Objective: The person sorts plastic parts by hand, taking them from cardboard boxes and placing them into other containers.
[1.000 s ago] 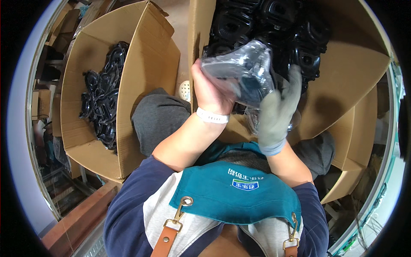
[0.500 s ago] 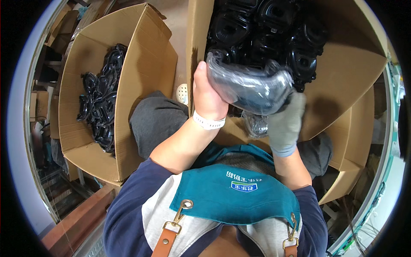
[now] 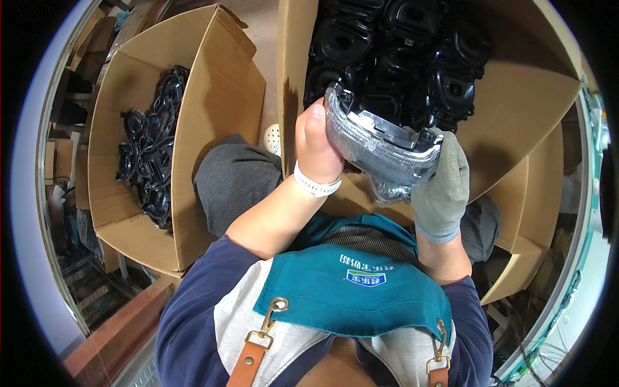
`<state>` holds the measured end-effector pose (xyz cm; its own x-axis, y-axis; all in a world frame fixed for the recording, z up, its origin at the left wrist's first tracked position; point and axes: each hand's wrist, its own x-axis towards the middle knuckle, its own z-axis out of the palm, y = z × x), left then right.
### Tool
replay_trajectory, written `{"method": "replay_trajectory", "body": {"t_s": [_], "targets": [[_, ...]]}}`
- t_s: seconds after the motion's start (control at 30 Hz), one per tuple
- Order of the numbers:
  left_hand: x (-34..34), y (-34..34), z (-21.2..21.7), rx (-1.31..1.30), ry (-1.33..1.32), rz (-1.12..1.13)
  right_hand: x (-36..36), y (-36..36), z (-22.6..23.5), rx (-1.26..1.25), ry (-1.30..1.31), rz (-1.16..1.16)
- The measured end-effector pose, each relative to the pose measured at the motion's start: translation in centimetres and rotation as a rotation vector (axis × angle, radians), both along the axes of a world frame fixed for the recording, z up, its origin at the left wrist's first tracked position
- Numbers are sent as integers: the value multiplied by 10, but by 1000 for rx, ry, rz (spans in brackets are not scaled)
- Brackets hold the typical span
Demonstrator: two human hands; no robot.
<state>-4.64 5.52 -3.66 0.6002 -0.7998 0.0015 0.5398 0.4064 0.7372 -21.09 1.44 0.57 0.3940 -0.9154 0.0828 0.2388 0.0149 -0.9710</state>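
Between my two hands is a curved lamp unit (image 3: 387, 153) with a clear ribbed lens and a black and silver edge facing up. My bare left hand (image 3: 318, 143), with a white band at the wrist, grips its left end, thumb against the lens. A grey-green glove covers my right hand (image 3: 443, 188), closed round the right end; some of its fingers are hidden behind the lamp. Just below hangs or lies a shiny clear-plastic-wrapped thing (image 3: 389, 191), partly covered. Beyond the lamp, several glossy black moulded parts (image 3: 409, 61) with round openings lie in a large cardboard box (image 3: 525, 97).
On the left stands another open cardboard box (image 3: 216, 129) with a heap of black parts (image 3: 155, 151) inside. A lower cardboard box (image 3: 532, 200) is at the right. My knees, in dark grey trousers (image 3: 232, 184), are between the boxes. A wooden beam (image 3: 119, 335) runs at lower left.
The lamp unit has been tipped, so its black and silver inner edge now shows above the lens. It was blurred by motion before and is now sharp. My right hand has moved slightly right and down.
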Motion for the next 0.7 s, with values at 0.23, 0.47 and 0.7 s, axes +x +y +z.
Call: {"method": "replay_trajectory", "body": {"t_s": [0.23,0.47,0.7], "targets": [[8,2,-3,-74,-240,-103,-2,-1,19,-11,-53,213],[6,6,8,-5,-314,-82,0,8,14,-118,-56,117],[6,6,8,-49,-323,60,-10,-1,7,-577,100,454]]}}
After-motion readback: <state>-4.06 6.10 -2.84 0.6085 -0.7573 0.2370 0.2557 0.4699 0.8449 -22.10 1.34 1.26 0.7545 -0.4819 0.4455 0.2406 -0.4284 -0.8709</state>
